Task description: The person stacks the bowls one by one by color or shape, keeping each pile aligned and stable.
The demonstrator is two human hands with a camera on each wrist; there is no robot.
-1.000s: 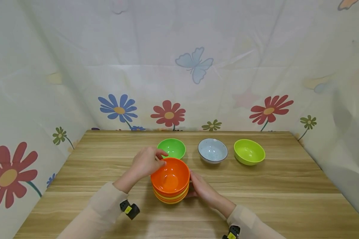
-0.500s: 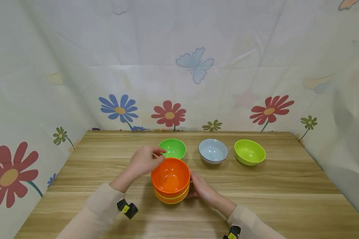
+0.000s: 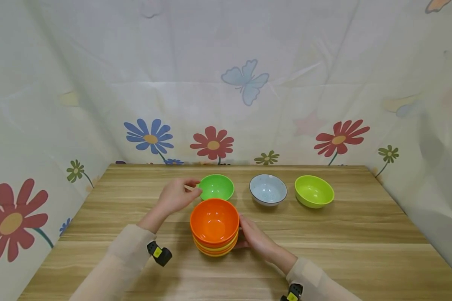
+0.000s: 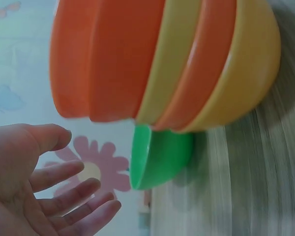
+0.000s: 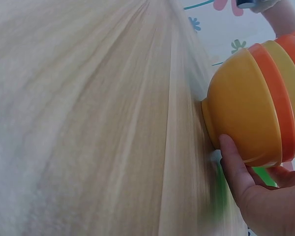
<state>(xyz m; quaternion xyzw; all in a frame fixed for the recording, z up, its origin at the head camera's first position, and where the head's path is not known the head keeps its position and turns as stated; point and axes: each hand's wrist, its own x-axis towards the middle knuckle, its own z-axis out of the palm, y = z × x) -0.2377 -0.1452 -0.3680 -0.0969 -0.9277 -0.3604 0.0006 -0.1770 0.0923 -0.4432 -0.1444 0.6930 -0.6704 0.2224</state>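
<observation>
A stack of nested orange and yellow bowls [image 3: 214, 225] stands upright on the table, an orange one uppermost. My right hand [image 3: 260, 238] rests against the stack's right side; in the right wrist view its extended fingers [image 5: 232, 160] touch the lowest yellow bowl [image 5: 241, 108] near its base. Left of the stack, my left hand [image 3: 177, 195] hovers with nothing in it. Its loosely spread fingers [image 4: 81, 196] are clear of the stack in the left wrist view. Behind the stack sits a green bowl [image 3: 216, 187], close to the left fingertips; contact cannot be told.
A pale grey bowl [image 3: 268, 190] with a dark rim and a lime-green bowl [image 3: 314, 191] sit in a row to the right of the green one. Around the wooden table [image 3: 361, 225] hangs a flower-printed cloth [image 3: 173, 92].
My left hand has left the top orange bowl's rim and moved away to the left and back. The right hand and all the bowls have stayed in place.
</observation>
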